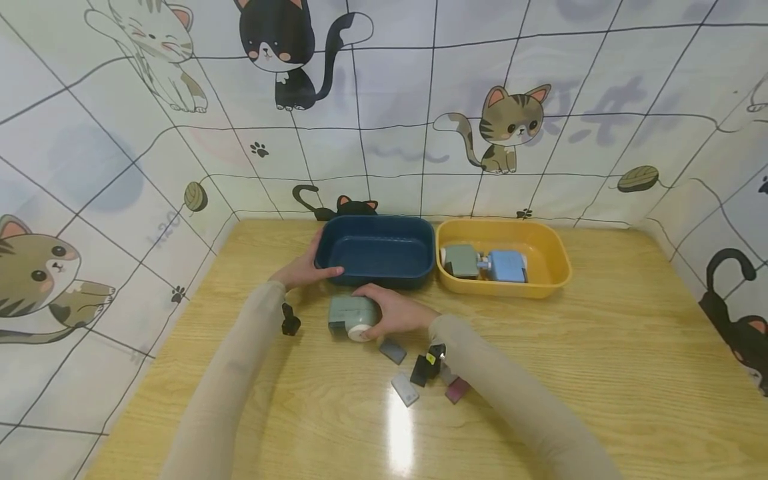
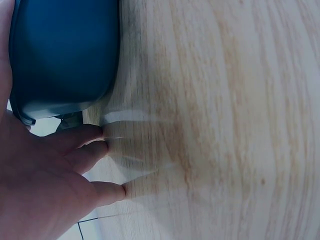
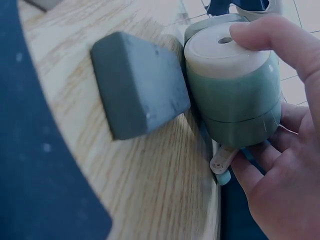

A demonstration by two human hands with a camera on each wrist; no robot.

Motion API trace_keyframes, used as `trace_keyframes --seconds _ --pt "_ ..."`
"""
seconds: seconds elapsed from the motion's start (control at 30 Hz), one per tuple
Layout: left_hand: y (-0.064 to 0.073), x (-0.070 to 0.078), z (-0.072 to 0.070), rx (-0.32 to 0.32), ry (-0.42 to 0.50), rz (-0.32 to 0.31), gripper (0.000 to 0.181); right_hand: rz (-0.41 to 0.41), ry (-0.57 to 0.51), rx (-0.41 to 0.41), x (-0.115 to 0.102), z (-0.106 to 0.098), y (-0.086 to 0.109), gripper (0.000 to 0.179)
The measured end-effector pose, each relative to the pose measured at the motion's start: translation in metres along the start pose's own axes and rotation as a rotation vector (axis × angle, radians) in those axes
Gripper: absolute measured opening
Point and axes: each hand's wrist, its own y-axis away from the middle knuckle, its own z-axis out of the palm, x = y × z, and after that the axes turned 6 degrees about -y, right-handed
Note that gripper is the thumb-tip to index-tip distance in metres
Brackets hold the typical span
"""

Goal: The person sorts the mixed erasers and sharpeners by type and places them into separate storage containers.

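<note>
My right hand (image 1: 399,312) grips a green hand-crank pencil sharpener (image 1: 348,310) at the table's middle, just in front of the dark blue bin (image 1: 384,280). In the right wrist view, the thumb lies on the sharpener's white holed end (image 3: 217,55), and the fingers go round the far side by a small crank (image 3: 223,161). My left hand (image 1: 303,270) rests at the bin's left end, its thumb along the front wall. Seen from the left wrist, its fingers (image 2: 107,194) are extended and their tips meet the tabletop. The bin's inside holds nothing visible.
On the right stands a yellow bin (image 1: 549,267) containing a green sharpener (image 1: 461,260) and a blue one (image 1: 507,267). Several small blocks, among them a grey one (image 1: 393,351), a white one (image 1: 405,389) and a maroon one (image 1: 457,390), lie near the right forearm. Cat-print cloth hangs behind.
</note>
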Motion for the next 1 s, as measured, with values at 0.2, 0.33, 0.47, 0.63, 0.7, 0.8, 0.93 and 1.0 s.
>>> trace_keyframes --seconds 0.2,0.33,0.47,0.63,0.7,0.8,0.93,1.0 --pt "-0.002 -0.002 0.0 -0.002 -0.021 -0.007 0.113 0.0 0.008 -0.01 -0.004 -0.001 0.003 0.074" --pt "-0.003 -0.003 0.0 -0.005 -0.016 -0.011 0.113 -0.011 0.01 -0.014 -0.006 -0.003 0.004 0.074" --pt "-0.003 -0.003 0.001 -0.007 -0.007 -0.013 0.112 -0.026 0.01 -0.014 -0.009 -0.005 0.008 0.074" --pt "-0.002 -0.002 0.0 -0.007 -0.008 -0.014 0.111 -0.062 0.01 -0.01 -0.012 -0.007 0.012 0.073" --pt "-0.001 -0.001 0.0 -0.007 -0.011 -0.018 0.111 -0.071 0.018 -0.012 -0.013 -0.007 0.013 0.072" --pt "-0.001 0.0 0.0 -0.008 -0.013 -0.014 0.112 -0.089 0.027 -0.011 -0.014 -0.009 0.015 0.072" --pt "-0.001 -0.001 0.0 -0.007 -0.017 -0.008 0.111 -0.112 0.046 -0.009 -0.019 -0.013 0.02 0.074" --pt "-0.001 -0.001 0.0 -0.004 -0.02 -0.012 0.111 -0.125 0.057 -0.004 -0.022 -0.015 0.022 0.075"
